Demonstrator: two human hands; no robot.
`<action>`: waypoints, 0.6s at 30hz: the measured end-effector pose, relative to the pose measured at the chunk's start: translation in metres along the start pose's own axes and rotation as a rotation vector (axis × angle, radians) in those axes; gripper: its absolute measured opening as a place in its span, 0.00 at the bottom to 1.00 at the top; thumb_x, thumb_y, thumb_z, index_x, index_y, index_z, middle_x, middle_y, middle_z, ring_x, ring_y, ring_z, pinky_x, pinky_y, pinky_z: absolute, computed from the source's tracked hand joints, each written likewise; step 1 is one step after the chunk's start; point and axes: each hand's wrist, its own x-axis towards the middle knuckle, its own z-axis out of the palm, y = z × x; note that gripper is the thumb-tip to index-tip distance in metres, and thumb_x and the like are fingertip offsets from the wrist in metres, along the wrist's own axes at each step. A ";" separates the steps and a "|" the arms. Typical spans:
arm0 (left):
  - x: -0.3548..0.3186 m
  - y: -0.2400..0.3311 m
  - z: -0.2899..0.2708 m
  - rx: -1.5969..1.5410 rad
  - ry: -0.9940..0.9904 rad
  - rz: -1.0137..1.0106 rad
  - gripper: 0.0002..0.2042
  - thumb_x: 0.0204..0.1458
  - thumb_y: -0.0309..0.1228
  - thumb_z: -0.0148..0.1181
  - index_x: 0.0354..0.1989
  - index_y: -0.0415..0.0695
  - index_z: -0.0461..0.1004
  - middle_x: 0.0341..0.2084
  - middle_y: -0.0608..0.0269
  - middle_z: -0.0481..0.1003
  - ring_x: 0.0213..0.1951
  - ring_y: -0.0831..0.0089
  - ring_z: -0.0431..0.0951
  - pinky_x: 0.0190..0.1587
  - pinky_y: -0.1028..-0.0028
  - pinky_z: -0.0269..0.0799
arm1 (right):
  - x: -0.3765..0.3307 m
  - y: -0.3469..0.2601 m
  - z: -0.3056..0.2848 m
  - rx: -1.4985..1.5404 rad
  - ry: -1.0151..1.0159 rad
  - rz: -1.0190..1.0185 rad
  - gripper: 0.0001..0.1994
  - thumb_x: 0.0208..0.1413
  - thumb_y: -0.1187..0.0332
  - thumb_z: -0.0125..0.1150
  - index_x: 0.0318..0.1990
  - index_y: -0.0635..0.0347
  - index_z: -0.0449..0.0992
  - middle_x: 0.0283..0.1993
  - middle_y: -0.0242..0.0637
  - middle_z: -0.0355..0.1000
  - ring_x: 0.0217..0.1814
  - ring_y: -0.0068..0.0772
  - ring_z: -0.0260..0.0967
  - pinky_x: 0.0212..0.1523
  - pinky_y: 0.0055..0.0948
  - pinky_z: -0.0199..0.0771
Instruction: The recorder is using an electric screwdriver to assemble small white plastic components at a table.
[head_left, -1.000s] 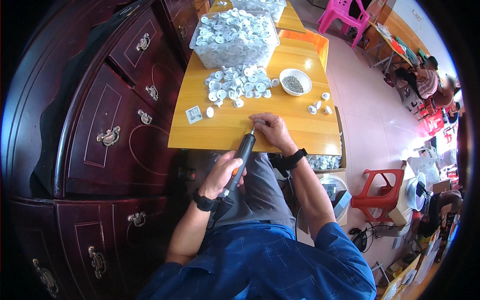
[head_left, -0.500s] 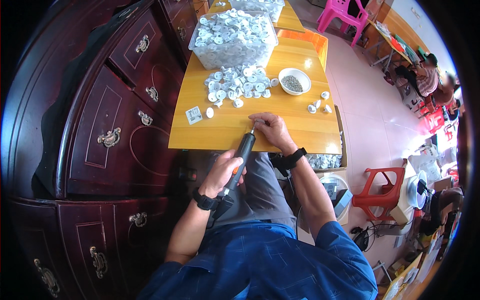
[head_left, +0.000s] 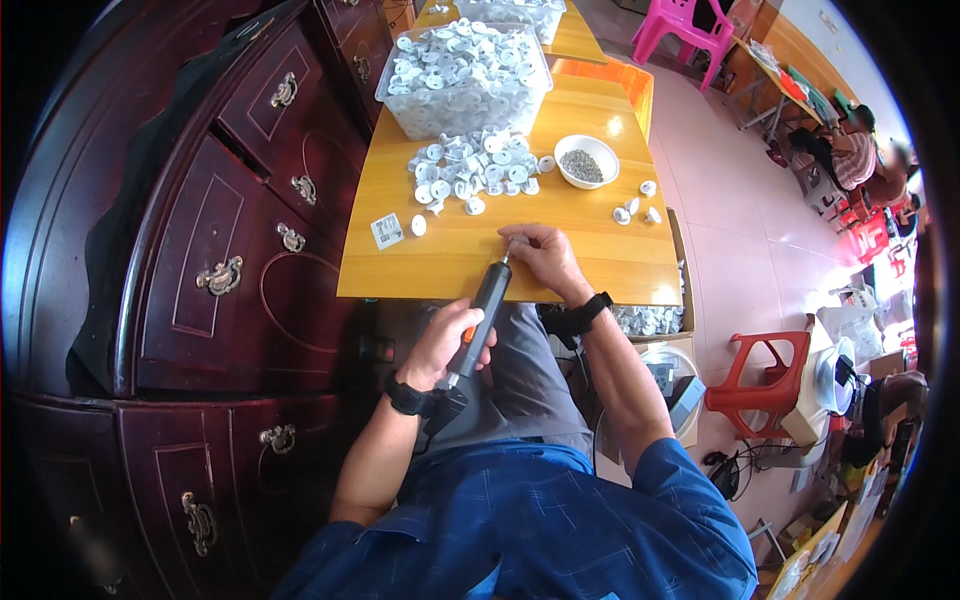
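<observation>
Your left hand (head_left: 440,340) is closed around the black, stick-shaped electric screwdriver (head_left: 487,300), its orange switch (head_left: 469,333) showing beside your fingers. The driver slants away from you over the near edge of the yellow, wood-topped table (head_left: 400,272), with its metal bit (head_left: 506,256) reaching the fingertips of your right hand (head_left: 547,260). That hand is drawn into a narrow pinch on a small, pale piece (head_left: 517,240), mostly hidden by your fingers, just above or on the tabletop; I cannot tell which, nor whether the bit touches it.

Compared with half a second ago, you hold the same grip with both hands, and the driver has barely shifted. The heap of white, disc-topped plastic pieces (head_left: 470,168) lies as it did, in front of the clear plastic bin (head_left: 465,115) full of similar ones. Four loose white pieces (head_left: 622,215) remain to your right, near the round white bowl (head_left: 586,184) of tiny grey metal parts (head_left: 580,165), also unmoved.
</observation>
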 end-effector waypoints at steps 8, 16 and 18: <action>-0.003 -0.007 -0.004 -0.323 -0.194 -0.056 0.23 0.63 0.43 0.43 0.55 0.34 0.68 0.30 0.57 0.75 0.24 0.73 0.76 0.26 0.74 0.76 | -0.003 -0.011 -0.012 0.035 0.022 -0.011 0.13 0.58 0.75 0.59 0.49 0.65 0.79 0.40 0.31 0.79 0.42 0.18 0.73 0.45 0.20 0.74; -0.027 -0.007 -0.022 -0.198 -0.146 0.016 0.22 0.61 0.41 0.44 0.56 0.37 0.68 0.28 0.59 0.74 0.22 0.74 0.75 0.24 0.75 0.73 | -0.017 -0.013 -0.083 -0.387 0.150 -0.019 0.08 0.53 0.72 0.62 0.40 0.57 0.83 0.35 0.39 0.77 0.37 0.34 0.76 0.41 0.30 0.76; -0.033 -0.004 -0.023 -0.194 -0.074 0.005 0.20 0.63 0.40 0.43 0.54 0.37 0.68 0.28 0.60 0.74 0.22 0.74 0.75 0.23 0.76 0.73 | -0.024 -0.013 -0.097 -0.665 0.268 -0.244 0.06 0.51 0.72 0.63 0.36 0.54 0.84 0.38 0.39 0.75 0.42 0.40 0.74 0.44 0.35 0.75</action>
